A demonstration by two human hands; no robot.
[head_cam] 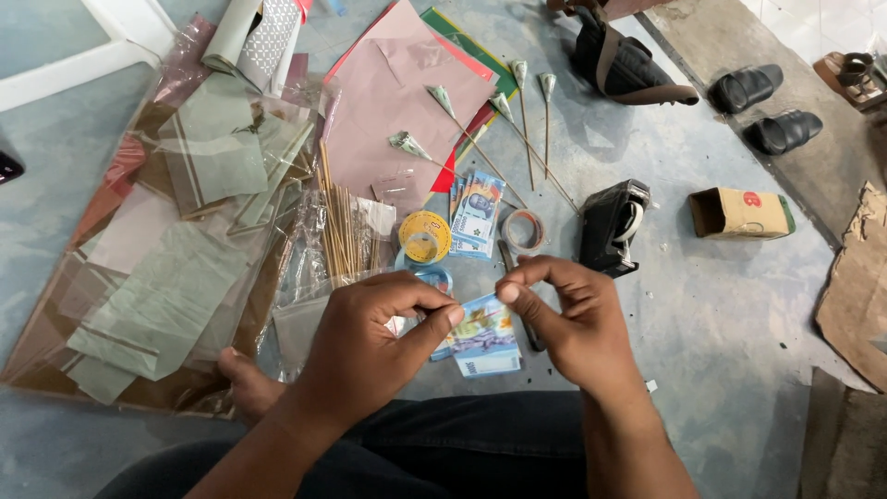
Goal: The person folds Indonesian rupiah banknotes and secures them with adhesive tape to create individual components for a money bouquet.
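2 hands (370, 337), 5 paper cones on sticks (442, 97), 2 black sandals (745, 88).

This looks like the floor of a home, near its entrance, used as a craft spot: the person sits on a bare grey-blue cement floor (721, 305) with work spread around. At the upper right of the frame, black sandals (767, 109) and a dark bag (628, 65) lie by a doormat (739, 37), with white tiles beyond it. Left and centre are sheets of coloured paper (397, 102), plastic wrapping (176, 240), bamboo skewers (340, 222), tape rolls (425, 236) and a tape dispenser (612, 226).
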